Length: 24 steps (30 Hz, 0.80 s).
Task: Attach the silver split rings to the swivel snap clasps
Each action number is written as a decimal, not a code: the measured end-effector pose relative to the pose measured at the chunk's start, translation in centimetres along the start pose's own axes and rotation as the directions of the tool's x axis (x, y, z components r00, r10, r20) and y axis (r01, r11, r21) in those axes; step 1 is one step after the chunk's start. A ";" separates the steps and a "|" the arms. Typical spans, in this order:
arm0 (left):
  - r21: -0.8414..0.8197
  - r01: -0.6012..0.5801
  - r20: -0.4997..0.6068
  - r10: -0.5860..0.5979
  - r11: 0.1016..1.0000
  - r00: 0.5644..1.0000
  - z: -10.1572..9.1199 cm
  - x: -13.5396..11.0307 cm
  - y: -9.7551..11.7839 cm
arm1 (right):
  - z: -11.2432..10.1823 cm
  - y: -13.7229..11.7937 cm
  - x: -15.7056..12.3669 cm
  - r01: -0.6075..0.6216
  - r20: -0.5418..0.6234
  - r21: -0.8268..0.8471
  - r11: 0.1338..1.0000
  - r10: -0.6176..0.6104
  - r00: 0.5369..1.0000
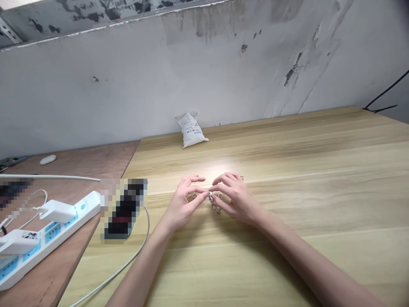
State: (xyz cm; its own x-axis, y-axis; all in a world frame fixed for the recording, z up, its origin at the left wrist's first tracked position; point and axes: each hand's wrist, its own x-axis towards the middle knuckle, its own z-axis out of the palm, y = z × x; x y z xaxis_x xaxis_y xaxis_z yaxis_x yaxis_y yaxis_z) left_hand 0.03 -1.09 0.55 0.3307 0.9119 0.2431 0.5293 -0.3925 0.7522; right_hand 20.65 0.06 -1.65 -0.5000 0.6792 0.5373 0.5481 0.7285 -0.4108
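My left hand and my right hand meet over the light wooden table, fingertips pinched together on a small cluster of silver metal rings and clasps. Part of the cluster hangs below my right fingers. Two or three loose metal rings lie on the table just under my left fingers. Another small ring lies behind my right hand.
A small white packet stands against the stained wall at the back. At the left, on a darker table, lie a white power strip with chargers plugged in and a white cable.
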 end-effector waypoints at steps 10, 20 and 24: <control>-0.018 0.029 -0.014 -0.029 0.999 0.999 0.2 0.0 0.1 | 0.3 -0.1 0.0 0.006 -0.006 0.083 0.997 -0.005 1.000; 0.114 0.007 -0.053 -0.001 0.993 0.999 0.7 -0.3 0.5 | 0.5 -0.1 0.1 -0.025 -0.031 0.111 0.993 0.029 0.999; 0.245 -0.086 -0.075 0.107 0.966 0.991 0.6 -0.3 0.5 | 0.3 -0.2 0.1 -0.046 -0.025 0.145 0.988 0.050 0.998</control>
State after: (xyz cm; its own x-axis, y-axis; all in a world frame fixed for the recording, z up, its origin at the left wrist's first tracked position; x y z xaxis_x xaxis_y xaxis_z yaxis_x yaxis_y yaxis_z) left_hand 0.69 -1.68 0.51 0.3263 0.8709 0.3676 0.6744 -0.4870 0.5550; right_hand 20.26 0.04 -1.72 -0.4551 0.7121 0.5346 0.4670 0.7020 -0.5376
